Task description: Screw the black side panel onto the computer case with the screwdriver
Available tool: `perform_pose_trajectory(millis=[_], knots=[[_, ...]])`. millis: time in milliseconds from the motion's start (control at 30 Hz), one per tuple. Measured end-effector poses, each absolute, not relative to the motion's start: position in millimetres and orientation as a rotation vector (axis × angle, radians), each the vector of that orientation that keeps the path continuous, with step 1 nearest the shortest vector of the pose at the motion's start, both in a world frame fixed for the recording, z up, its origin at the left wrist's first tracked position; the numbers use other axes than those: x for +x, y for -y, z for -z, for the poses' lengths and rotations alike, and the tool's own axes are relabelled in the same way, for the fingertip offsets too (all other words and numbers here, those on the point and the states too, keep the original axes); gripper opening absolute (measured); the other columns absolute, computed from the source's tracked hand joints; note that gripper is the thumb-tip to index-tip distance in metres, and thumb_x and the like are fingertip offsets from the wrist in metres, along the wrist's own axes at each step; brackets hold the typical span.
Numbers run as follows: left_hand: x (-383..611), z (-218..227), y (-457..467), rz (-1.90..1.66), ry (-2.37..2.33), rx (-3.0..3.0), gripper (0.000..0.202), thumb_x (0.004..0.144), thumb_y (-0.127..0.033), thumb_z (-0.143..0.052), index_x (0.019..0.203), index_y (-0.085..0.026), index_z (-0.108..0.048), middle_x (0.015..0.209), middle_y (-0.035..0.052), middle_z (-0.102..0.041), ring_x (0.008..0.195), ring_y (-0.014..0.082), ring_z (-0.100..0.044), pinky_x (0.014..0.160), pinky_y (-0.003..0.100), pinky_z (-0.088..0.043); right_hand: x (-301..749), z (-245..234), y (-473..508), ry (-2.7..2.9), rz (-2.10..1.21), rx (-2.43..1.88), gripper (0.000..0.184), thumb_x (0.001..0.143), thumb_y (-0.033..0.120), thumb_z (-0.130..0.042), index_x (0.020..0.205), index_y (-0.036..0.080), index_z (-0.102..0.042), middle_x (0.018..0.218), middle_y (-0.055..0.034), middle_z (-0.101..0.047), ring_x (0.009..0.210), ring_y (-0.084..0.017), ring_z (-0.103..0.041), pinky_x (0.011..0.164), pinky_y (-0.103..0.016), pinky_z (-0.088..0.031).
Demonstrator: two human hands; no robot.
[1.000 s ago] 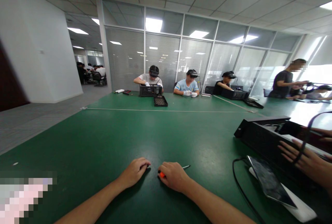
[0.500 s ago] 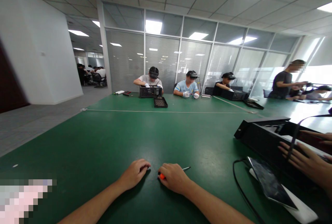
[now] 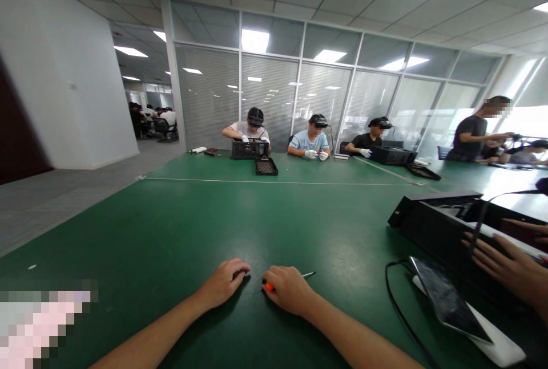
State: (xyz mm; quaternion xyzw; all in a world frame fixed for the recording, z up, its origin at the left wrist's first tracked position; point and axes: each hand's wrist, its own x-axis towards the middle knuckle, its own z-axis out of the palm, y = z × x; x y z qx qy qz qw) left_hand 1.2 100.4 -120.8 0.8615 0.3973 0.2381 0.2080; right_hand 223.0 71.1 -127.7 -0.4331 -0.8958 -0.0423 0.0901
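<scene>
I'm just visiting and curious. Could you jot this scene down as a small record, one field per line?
Left grip: left hand, fingers curled, low over the green table; contents, if any, hidden
Right grip: right hand, closed around an orange-and-black tool; thin metal shaft showing
Right side: dark phone-like device lying on a white object, beside a black cable
Beyond device: open black case; another person's hand over it
Far side: three people in headsets

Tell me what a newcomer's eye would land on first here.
Likely the orange-marked tool in the right hand on the green table, its thin shaft showing beyond, the left hand nearby. Next, the open black case at the right, a co-worker's hand at its near side.
</scene>
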Motion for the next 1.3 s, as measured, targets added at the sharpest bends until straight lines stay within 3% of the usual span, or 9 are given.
perform_pose_trajectory(millis=[1300], knots=[[2.4, 123.7, -100.7, -0.681, -1.083, 2.444, 0.026, 0.087, -0.023, -0.038, 0.095, -0.019, -0.063, 0.094, 0.0047, -0.063, 0.090, 0.0162, -0.055, 0.083, 0.028, -0.041, 222.8, 126.3, -68.8, 2.656, 0.126, -1.295, 0.020, 0.086, 0.030, -0.044, 0.097, 0.019, -0.057, 0.086, -0.0043, -0.061, 0.078, -0.016, -0.057, 0.067, -0.025, -0.037]])
